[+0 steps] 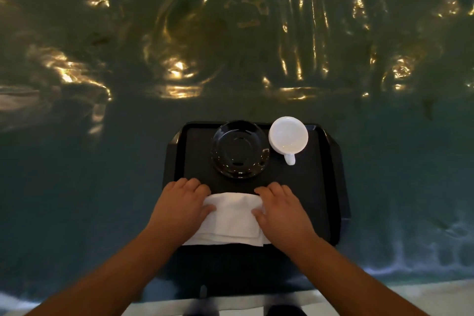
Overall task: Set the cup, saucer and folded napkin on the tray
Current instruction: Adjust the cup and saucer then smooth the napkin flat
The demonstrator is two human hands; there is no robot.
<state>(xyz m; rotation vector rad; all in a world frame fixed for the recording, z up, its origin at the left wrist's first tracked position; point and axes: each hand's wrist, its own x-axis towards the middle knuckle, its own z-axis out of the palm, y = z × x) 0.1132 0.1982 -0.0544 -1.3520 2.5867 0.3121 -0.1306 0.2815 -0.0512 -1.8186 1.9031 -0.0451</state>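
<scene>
Your left hand [179,202] presses flat, fingers spread, on the folded napkin [232,220] at the tray's [331,187] near edge; your right hand [282,209] likewise. Beyond, black saucer [239,149], then white cup [288,137] beside it.

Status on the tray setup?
Left hand and right hand flat on the napkin, pressing it on the tray. Saucer and cup on tray, side by side, cup off saucer. Nothing in the way.
</scene>
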